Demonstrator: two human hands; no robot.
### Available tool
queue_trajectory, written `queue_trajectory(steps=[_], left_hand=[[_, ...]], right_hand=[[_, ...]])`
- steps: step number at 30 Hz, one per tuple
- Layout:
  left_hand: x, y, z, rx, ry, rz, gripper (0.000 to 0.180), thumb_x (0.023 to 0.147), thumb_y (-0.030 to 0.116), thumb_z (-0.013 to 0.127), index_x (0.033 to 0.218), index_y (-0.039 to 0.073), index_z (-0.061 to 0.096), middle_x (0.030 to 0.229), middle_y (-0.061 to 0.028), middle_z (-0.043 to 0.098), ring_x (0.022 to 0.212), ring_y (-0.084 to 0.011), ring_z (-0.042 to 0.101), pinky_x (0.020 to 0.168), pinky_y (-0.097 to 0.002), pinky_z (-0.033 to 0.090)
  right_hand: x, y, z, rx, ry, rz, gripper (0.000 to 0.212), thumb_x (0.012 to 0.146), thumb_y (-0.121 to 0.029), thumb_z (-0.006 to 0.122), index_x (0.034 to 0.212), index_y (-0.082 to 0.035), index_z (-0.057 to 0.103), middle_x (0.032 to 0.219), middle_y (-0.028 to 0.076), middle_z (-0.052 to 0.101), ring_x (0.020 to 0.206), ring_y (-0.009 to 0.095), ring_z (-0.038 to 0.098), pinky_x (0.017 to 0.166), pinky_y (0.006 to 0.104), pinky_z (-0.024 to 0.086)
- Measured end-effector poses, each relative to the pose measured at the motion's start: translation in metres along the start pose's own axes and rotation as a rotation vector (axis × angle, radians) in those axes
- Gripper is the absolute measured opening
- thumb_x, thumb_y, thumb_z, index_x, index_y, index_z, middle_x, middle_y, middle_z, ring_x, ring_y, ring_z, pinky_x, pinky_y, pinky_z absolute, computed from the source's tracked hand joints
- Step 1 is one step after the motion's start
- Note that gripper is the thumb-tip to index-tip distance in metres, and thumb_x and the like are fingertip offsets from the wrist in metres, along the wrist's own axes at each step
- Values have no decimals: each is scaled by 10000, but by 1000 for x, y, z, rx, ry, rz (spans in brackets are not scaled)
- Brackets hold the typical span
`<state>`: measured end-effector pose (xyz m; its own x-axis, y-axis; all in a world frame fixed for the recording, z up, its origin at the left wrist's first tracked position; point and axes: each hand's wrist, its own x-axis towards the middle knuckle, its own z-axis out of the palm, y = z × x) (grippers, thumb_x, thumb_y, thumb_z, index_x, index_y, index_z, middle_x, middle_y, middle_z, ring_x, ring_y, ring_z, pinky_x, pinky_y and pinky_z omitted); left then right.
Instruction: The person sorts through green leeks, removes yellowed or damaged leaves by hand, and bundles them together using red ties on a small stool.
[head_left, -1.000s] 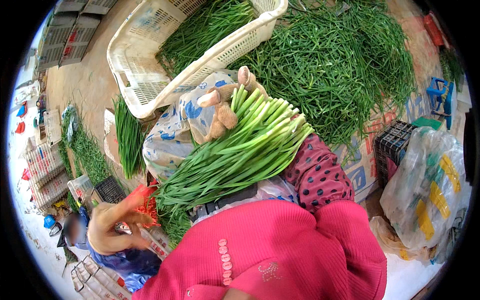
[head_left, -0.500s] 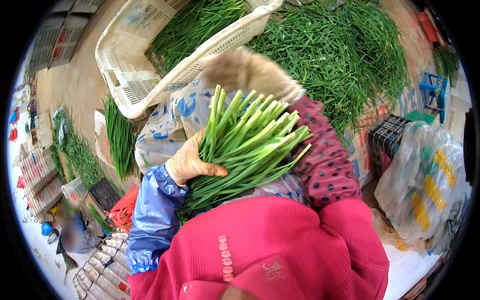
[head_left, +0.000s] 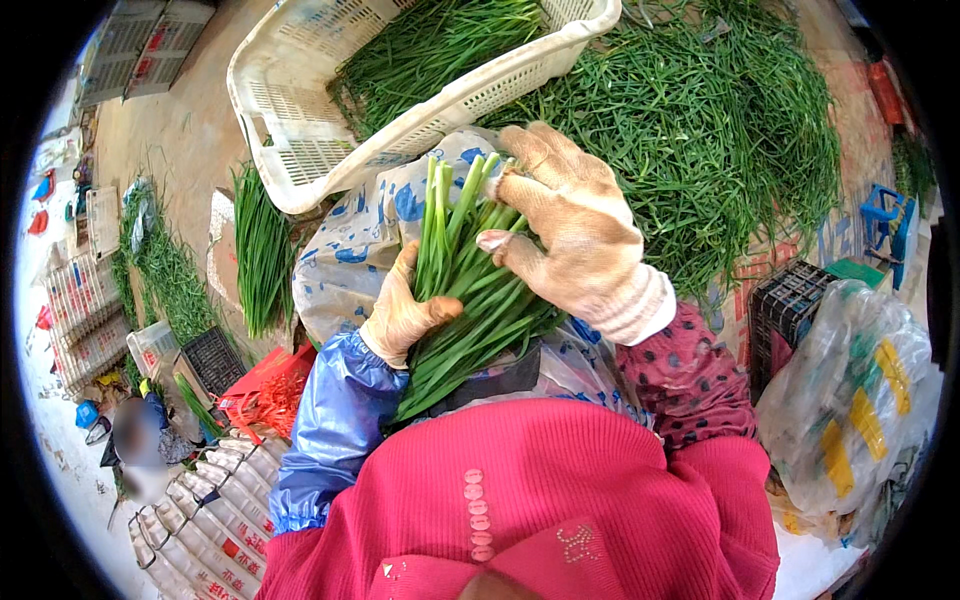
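A bunch of garlic chives (head_left: 470, 315) lies across my lap, with pale cut stem ends pointing away from me and leaves toward my body. My left hand (head_left: 405, 315), in a thin pale glove, is closed around the bunch from its left side, thumb over the leaves. My right hand (head_left: 575, 220), in a beige knit glove with brown stains, grips the stem end from the right. Its thumb and forefinger curl onto the stalks and hide part of them. A blue-patterned plastic sheet (head_left: 350, 250) covers my lap beneath the bunch.
Ahead stands a cream plastic crate (head_left: 300, 175) with more chives in it. A wide heap of loose green leaves (head_left: 690, 130) spreads to its right. A neat bundle (head_left: 262, 250) lies at left. A black crate (head_left: 790, 305) and a filled clear bag (head_left: 850, 400) are on the right.
My right hand has come down from beyond the stem ends onto the right side of the bunch. The fanned stalks now look narrower. My left hand keeps its hold.
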<state>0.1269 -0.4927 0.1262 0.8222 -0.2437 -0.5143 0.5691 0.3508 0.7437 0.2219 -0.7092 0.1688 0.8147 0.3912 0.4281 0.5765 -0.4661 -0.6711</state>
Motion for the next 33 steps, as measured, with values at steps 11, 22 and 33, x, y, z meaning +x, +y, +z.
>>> queue_trajectory(steps=[11, 22, 33], left_hand=[[-6, -3, 12, 321, 106, 76, 867, 778, 440, 772, 1394, -14, 364, 1247, -123, 561, 1139, -194, 526, 974, -315, 412], [-9, 0, 23, 652, 207, 139, 784, 862, 498, 649, 1397, -19, 405, 1206, -140, 609, 1101, -186, 560, 963, -297, 409], [-13, -6, 23, 682, 228, 226, 701, 897, 469, 617, 1376, -10, 440, 1207, -143, 614, 1104, -192, 557, 968, -301, 403]], right_hand=[[1, 6, 8, -18, -372, 220, 349, 648, -212, 741, 932, -18, 683, 1370, 208, 456, 1234, 408, 445, 1047, 461, 354], [-10, 11, 27, -59, -136, 128, 297, 664, -199, 690, 902, -23, 698, 1232, 138, 593, 1176, 377, 507, 964, 454, 423], [55, 130, -88, 93, 577, 237, 161, 937, -141, 607, 1079, -79, 653, 939, 37, 690, 647, 107, 562, 601, 201, 469]])
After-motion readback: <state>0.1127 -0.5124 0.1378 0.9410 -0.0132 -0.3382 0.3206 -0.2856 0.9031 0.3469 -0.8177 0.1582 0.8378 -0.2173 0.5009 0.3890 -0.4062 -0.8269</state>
